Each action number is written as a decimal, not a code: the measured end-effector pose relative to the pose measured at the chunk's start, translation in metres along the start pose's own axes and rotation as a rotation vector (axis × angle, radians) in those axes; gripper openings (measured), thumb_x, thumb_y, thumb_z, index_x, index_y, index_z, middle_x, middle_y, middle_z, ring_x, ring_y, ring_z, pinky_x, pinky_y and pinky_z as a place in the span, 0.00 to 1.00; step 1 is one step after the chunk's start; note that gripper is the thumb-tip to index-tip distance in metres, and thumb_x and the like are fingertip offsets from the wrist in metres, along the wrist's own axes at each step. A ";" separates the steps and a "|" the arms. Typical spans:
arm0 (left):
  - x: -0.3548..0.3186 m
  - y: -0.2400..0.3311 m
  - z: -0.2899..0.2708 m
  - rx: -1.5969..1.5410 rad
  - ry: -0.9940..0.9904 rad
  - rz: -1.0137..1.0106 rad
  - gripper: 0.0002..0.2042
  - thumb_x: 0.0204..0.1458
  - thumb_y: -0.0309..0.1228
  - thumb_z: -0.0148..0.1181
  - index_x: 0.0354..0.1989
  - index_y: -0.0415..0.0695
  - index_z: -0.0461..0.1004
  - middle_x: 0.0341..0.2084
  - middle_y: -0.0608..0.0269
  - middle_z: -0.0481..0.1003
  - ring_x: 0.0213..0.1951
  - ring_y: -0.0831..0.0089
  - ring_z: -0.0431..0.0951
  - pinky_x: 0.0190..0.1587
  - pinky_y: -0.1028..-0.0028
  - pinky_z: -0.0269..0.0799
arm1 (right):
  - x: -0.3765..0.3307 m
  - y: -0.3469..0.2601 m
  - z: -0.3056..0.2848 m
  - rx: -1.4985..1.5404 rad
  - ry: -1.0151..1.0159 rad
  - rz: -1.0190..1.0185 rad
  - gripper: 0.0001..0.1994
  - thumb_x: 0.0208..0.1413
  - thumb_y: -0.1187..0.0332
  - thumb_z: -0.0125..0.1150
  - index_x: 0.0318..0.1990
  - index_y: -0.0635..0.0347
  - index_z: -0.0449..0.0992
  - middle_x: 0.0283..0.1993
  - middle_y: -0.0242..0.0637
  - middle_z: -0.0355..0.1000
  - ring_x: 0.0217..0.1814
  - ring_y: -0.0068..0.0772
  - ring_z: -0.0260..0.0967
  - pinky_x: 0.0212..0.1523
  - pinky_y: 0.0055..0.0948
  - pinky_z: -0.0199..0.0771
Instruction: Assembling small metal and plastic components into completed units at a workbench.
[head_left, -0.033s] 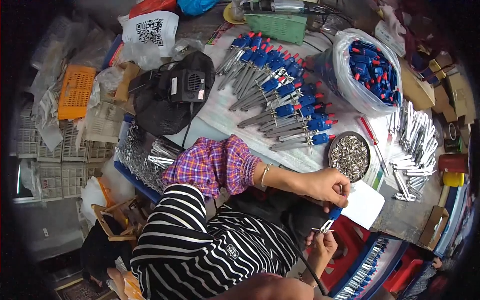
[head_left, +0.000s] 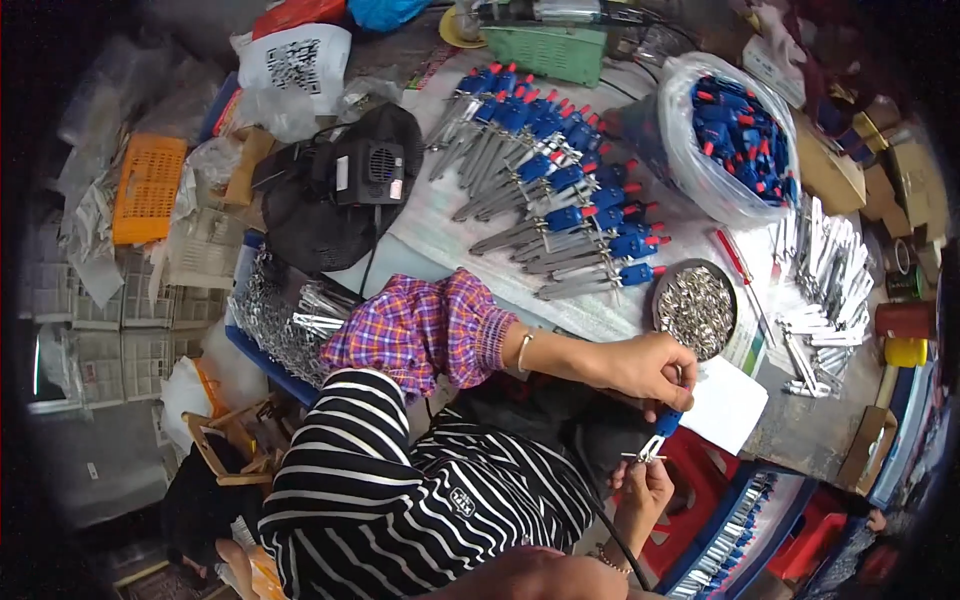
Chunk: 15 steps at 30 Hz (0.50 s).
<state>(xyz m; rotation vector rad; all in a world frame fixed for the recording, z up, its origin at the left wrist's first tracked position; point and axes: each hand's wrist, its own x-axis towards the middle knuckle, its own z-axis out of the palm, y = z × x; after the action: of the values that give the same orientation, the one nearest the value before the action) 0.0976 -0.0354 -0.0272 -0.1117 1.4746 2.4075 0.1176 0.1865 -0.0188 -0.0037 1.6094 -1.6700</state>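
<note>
In the head view, one blue-handled hand tool (head_left: 666,424) is sitting at the lower right of the frame. The left hand (head_left: 652,375) is keeping its grip clamped on the blue handle; the right hand (head_left: 645,485), just below, is pinching the forked metal end, beside one thin crosswise pin (head_left: 643,457). On the bench (head_left: 790,430), one round dish (head_left: 656,310) is holding small metal fittings, too many to count. One red-handled screwdriver (head_left: 735,253) is lying right of it, and one white sheet (head_left: 727,405) below. Over a dozen similar tools (head_left: 590,215) are overlapping at upper centre.
</note>
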 end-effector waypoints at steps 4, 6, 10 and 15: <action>0.003 0.007 0.001 0.003 0.018 -0.015 0.07 0.51 0.26 0.59 0.36 0.36 0.70 0.28 0.58 0.76 0.28 0.77 0.77 0.26 0.80 0.76 | 0.001 -0.002 0.003 0.067 0.062 0.087 0.08 0.56 0.73 0.52 0.25 0.64 0.66 0.21 0.33 0.65 0.21 0.20 0.60 0.23 0.18 0.59; -0.003 0.009 -0.007 0.095 0.040 -0.056 0.06 0.52 0.25 0.57 0.36 0.37 0.70 0.27 0.60 0.75 0.29 0.77 0.76 0.26 0.80 0.76 | 0.009 -0.006 0.006 0.089 -0.001 0.147 0.07 0.55 0.70 0.52 0.29 0.65 0.68 0.22 0.31 0.64 0.20 0.18 0.57 0.21 0.19 0.60; -0.004 0.018 0.005 0.121 0.041 -0.165 0.06 0.52 0.26 0.58 0.35 0.38 0.69 0.26 0.64 0.73 0.28 0.79 0.75 0.28 0.80 0.76 | 0.008 -0.008 0.003 0.140 -0.077 0.084 0.05 0.56 0.73 0.52 0.30 0.64 0.69 0.24 0.31 0.66 0.23 0.16 0.60 0.24 0.16 0.63; 0.007 0.013 0.010 0.142 -0.019 -0.197 0.07 0.52 0.27 0.59 0.36 0.38 0.70 0.27 0.65 0.74 0.29 0.81 0.75 0.29 0.80 0.75 | 0.006 0.002 -0.008 0.186 -0.073 0.082 0.07 0.59 0.70 0.52 0.31 0.63 0.71 0.25 0.30 0.68 0.24 0.14 0.60 0.26 0.14 0.63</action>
<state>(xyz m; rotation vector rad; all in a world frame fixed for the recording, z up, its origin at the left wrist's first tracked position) 0.0879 -0.0305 -0.0130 -0.1921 1.5429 2.1372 0.1105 0.1904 -0.0252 0.0924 1.3778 -1.7297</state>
